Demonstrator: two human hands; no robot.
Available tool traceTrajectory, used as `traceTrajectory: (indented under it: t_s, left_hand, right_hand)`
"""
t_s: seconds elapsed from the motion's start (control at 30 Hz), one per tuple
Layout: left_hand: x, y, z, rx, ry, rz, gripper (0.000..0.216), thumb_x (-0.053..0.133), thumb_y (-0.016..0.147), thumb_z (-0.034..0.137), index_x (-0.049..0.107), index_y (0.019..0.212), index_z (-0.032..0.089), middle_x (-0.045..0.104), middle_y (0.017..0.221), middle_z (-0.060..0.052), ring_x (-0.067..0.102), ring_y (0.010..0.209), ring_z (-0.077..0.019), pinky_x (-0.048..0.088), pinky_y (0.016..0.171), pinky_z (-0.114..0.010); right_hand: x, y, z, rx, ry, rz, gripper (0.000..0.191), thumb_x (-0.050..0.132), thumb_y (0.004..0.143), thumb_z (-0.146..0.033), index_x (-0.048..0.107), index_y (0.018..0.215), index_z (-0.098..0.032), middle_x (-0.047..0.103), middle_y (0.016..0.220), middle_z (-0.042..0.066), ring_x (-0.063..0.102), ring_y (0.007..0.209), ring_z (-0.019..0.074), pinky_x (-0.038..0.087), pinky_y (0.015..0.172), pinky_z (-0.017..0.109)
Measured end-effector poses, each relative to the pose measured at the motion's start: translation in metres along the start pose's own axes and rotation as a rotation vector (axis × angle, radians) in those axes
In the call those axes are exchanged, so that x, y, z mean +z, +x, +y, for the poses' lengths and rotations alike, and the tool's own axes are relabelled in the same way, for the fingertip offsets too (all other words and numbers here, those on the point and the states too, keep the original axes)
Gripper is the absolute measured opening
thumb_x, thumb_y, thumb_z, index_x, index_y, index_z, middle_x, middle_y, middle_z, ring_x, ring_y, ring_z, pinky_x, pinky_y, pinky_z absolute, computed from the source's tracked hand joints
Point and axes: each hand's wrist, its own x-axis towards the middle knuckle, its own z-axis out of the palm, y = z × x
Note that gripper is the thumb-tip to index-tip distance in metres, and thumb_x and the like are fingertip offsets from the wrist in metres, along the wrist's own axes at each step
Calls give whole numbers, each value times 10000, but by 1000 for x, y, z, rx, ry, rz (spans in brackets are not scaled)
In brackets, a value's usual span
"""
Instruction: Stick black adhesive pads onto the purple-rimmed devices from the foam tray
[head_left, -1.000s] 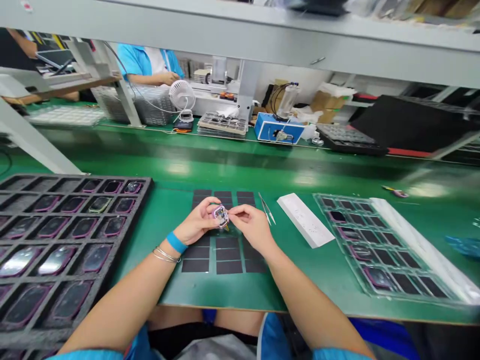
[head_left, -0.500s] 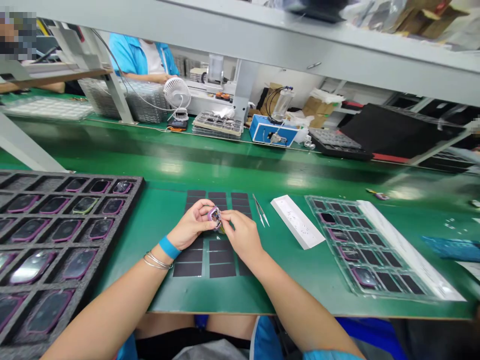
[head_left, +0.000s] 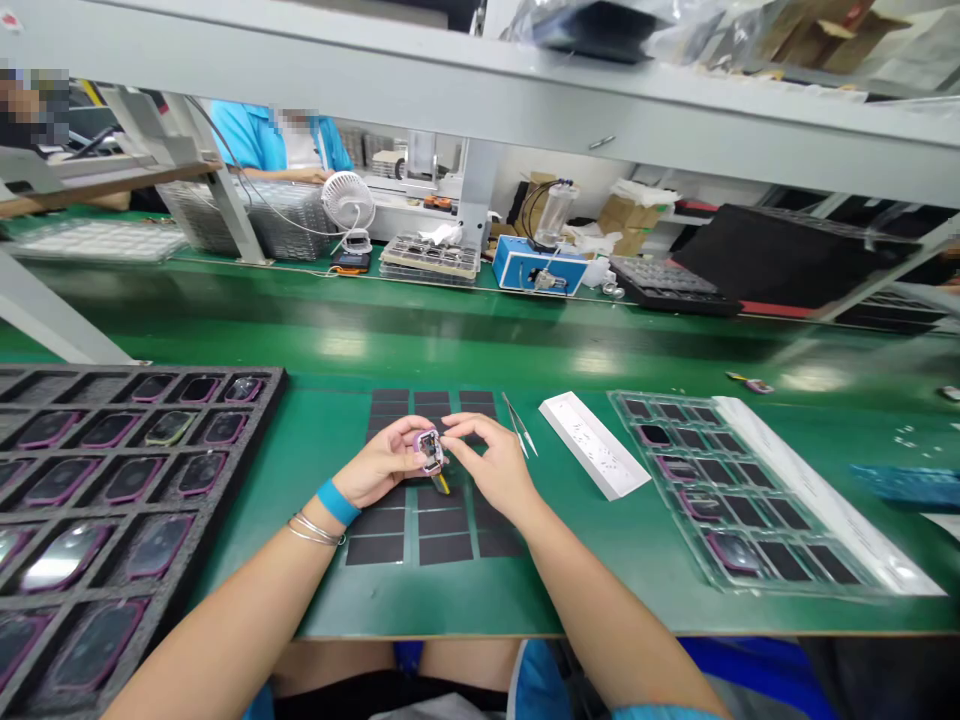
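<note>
The two forearms reach from the near edge of the green bench (head_left: 615, 570) and meet over a grid of dark rectangular pads (head_left: 444, 547) stuck to its surface. The left hand (head_left: 386, 465), with a blue band and thin metal bangles at the wrist, is closed on a small purple-rimmed, rounded-rectangular watch case (head_left: 429, 450). It pinches the case between thumb and fingers just above the pads.

The watch case sits between the two hands, touching the left fingertips, with the right hand (head_left: 491, 470) just beside its right edge, so both hands are equally near. Its long axis runs roughly away from the person, tilted a little. The open face is turned up, showing pale metallic parts inside, and a small yellow tab (head_left: 442, 485) hangs below it. The right hand's thumb and forefinger are drawn to a narrow pinch at that right edge, the other fingers fanned out. Whether they grip the case itself or only touch it cannot be told.

Just beyond the right hand lie slim metal tweezers (head_left: 517, 425), then a long white strip (head_left: 592, 445). A clear plastic compartment tray (head_left: 795, 590) lies to the right and a black foam tray (head_left: 267, 400) of similar purple pieces to the left. Across the glossy green belt (head_left: 450, 335) stand a white desk fan (head_left: 349, 200) and a blue box (head_left: 536, 265).
</note>
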Motion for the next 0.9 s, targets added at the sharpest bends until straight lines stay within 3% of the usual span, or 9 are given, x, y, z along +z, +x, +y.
traceTrajectory:
  t_s: [0.2,0.67,0.8,0.9]
  left_hand:
    - [0,-1,-2,-25,-3,-59,412,786,620,129,590,980,179,626,787,10,630,707,-115,550,661,-241]
    - [3,-3,-2,-66,4,-119,346,783,645,178,582,926,160,620,783,2,634,721,-124,564,711,-287]
    - [3,-3,0,-35,-22,-100,386,787,634,167,584,961,175,640,817,-2,648,735,-135,565,711,-294]
    - [2,-4,4,11,-44,-68,390,786,635,170,589,971,181,657,870,-12,657,773,-142,559,725,-278]
  right_hand:
    - [10,-7,-10,-166,64,8,59,614,821,-209,648,780,-234,694,963,36,615,954,187,456,884,368]
    - [16,-8,-4,-236,-17,46,112,585,826,-201,647,741,-240,693,841,36,610,856,186,488,835,379]
    - [13,-5,-2,-27,246,5,64,621,809,-257,645,857,-222,667,1025,61,601,1006,186,490,896,365]
    - [10,-2,2,239,531,-165,339,690,741,-306,586,1055,-231,597,1202,75,580,1091,192,504,900,356]
